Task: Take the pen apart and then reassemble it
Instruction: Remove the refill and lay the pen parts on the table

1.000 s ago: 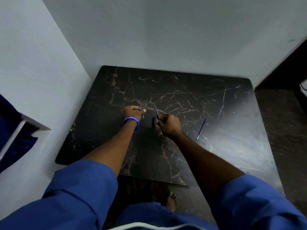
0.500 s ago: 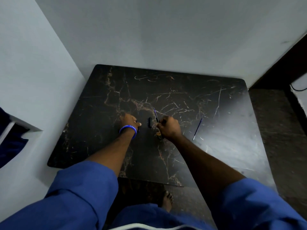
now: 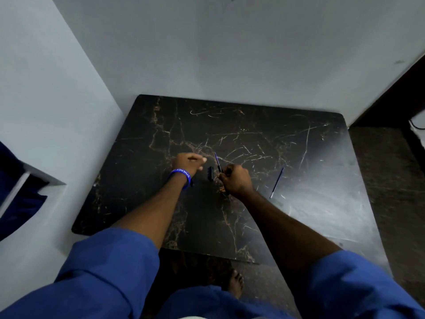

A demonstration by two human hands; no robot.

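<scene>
Standing over the desk (image 3: 322, 203), the person has both bare arms stretched out from rolled blue sleeves (image 3: 110, 268) toward the middle of the dark, marble-patterned top. The right hand (image 3: 235, 179) is curled into a loose fist around the pen barrel (image 3: 218, 162), whose thin dark shaft sticks up and away from the knuckles, tilted toward the far edge of the desk. A dark stub shows below the heel of that hand, though I cannot tell whether it belongs to the same piece. The left hand (image 3: 186, 164), with a blue wristband (image 3: 181, 177) at the wrist, rests just to the left, its fingers bent inward; whether they pinch some small part I cannot tell from where I stand. Between the two hands, lying flat on the desk and touching neither, is a short black pen cap (image 3: 210, 173). Off to the right, well apart from the hands and nearer the right edge, a slim blue refill (image 3: 277, 183) lies on the surface at a slant, one end pointing toward the far edge and the other toward the near one. The desk sits pushed into a pale corner, walls along its far and left edges. A bare foot (image 3: 235, 285) shows on the floor below the near edge.
</scene>
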